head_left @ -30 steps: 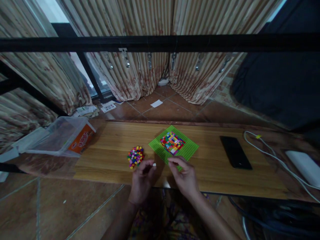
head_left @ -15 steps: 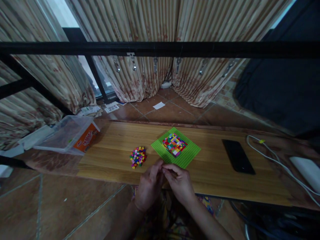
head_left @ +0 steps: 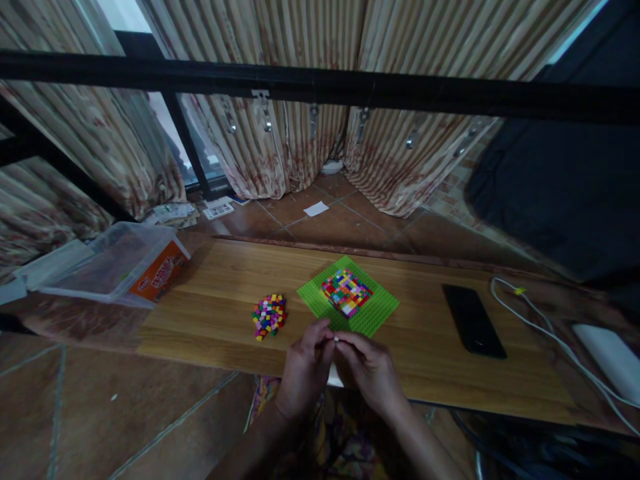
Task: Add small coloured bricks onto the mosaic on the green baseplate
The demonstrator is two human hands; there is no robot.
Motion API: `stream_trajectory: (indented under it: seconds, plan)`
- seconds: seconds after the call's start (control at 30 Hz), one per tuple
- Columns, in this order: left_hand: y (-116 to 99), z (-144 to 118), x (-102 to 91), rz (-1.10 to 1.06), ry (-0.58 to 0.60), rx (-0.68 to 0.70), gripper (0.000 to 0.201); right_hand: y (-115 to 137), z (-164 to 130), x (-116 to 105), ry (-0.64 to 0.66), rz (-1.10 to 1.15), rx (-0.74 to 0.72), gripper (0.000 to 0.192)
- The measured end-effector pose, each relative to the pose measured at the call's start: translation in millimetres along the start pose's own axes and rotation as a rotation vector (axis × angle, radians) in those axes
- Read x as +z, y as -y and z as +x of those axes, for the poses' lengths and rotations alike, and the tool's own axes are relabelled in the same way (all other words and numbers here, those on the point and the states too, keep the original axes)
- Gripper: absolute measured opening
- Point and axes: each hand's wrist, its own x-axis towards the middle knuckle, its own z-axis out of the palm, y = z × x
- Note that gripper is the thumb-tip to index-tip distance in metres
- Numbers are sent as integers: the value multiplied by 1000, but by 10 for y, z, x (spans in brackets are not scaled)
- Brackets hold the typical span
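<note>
- Landmark for all positions: the green baseplate [head_left: 349, 308] lying on the wooden tabletop [head_left: 215, 320].
- Nearest me, at the near corner of the baseplate: left hand [head_left: 304, 371] and right hand [head_left: 373, 372] meet fingertip to fingertip. A tiny white brick [head_left: 336, 339] sits at the junction. Fingers of both hands are pinched together on it; I cannot tell which hand carries the load.
- Change noted: a second ago the hands were apart, the left one alone holding the white piece out to the left of the baseplate, the right one resting on its near edge. Since then they have closed on each other. I read this as a handover or re-grip of the brick, placement not yet made.
- On the baseplate: a square block of multicoloured bricks [head_left: 346, 292], pressed on around its middle.
- Left of the baseplate, apart from it: a loose pile of small bricks [head_left: 270, 315].
- Right of the baseplate, well apart: a black phone [head_left: 473, 319], then a white cable [head_left: 545, 319].
- Far left: a clear plastic box [head_left: 113, 263] with an orange label.
- Beyond the baseplate: tiled floor, striped curtains [head_left: 310, 140].
</note>
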Motion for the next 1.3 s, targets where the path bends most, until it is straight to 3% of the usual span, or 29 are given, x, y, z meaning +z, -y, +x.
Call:
stream_trajectory:
  seconds: [0.17,0.3,0.4,0.47,0.67,0.83,1.0,1.3]
  plan:
    - [26,-5,59,-70,20,-53,29,-104,-17,33,-22,-14,12,19]
    - [26,6,-64,49,43,56,26,-195,78,4,-173,-111,-11,18]
    - [98,63,-322,234,-24,136,22,-262,241,-57,-344,-238,-53,18]
    - [203,121,-560,305,-139,104,22,-301,359,-86,-417,-323,-79,17]
    - [612,288,-1331,492,-366,-237,33,-407,539,-49,-445,-473,-105,15]
    - [846,393,-1714,590,-428,-410,35,-484,548,10,-495,-485,-129,13]
    - [987,470,-1802,694,-395,-454,33,-505,572,38,-572,-449,-138,9]
    - [1065,457,-1768,734,-392,-384,31,-510,589,29,-611,-421,-134,7]
